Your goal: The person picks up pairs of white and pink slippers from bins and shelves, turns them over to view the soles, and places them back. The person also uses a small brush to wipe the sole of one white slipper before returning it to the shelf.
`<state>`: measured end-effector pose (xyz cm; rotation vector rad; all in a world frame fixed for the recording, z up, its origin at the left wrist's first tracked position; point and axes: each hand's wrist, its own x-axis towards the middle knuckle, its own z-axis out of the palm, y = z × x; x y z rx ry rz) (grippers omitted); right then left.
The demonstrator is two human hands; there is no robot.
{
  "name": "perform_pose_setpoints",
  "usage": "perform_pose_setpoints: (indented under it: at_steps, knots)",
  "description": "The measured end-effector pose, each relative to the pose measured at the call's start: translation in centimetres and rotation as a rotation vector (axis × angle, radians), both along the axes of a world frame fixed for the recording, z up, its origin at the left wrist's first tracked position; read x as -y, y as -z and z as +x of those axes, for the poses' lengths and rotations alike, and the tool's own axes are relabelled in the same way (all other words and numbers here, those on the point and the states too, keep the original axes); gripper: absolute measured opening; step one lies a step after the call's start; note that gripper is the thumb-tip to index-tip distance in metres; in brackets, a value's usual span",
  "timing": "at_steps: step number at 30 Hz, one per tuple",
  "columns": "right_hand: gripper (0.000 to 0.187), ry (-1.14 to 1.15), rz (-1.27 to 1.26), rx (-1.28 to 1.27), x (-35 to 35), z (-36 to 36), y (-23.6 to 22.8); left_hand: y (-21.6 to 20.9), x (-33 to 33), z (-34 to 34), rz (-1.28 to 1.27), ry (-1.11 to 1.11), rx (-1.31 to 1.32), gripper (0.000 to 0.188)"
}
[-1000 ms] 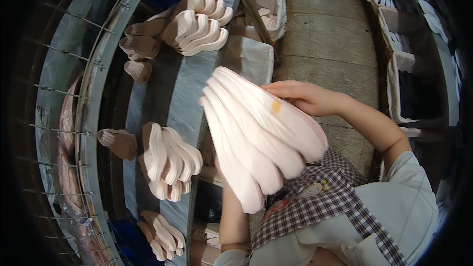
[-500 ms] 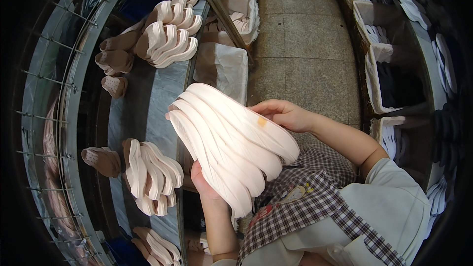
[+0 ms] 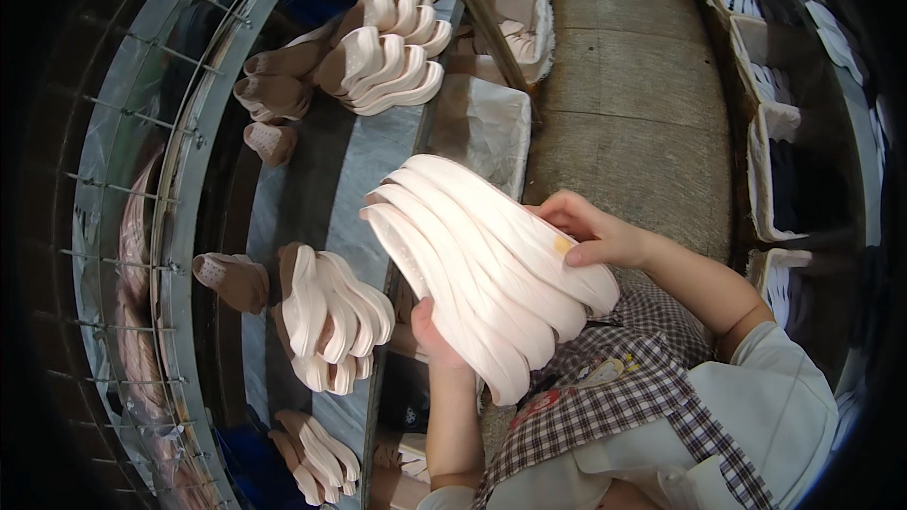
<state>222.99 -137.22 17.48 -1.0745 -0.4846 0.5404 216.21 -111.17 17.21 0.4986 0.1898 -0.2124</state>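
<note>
A grey concrete floor [image 3: 633,104] runs between a metal wire rack [image 3: 142,227] and fabric-lined bins [image 3: 765,161].

Bright centre, dark fisheye rim, edges bent, sharp

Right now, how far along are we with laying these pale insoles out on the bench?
Done: fanned bundles of insoles already lie on the grey bench, one at the far end, one mid-bench, one near the lower edge. In hand: a fanned stack of insoles, the left hand under it, the right hand on its upper edge. Left: this stack is not yet set down.
</note>
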Motion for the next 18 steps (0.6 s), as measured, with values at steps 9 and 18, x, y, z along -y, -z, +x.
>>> perform_pose_setpoints:
  at_steps: [9,18]
  knots:
    - [0.077,0.050,0.200,-0.299,-2.0,-0.2,-1.9,4.1,-0.1,0.7,0.077,-0.041,-0.076,0.065]
    - [0.082,0.070,0.610,-0.557,-1.9,0.7,1.1,1.4,1.1,0.1,-0.065,0.023,0.044,0.062]
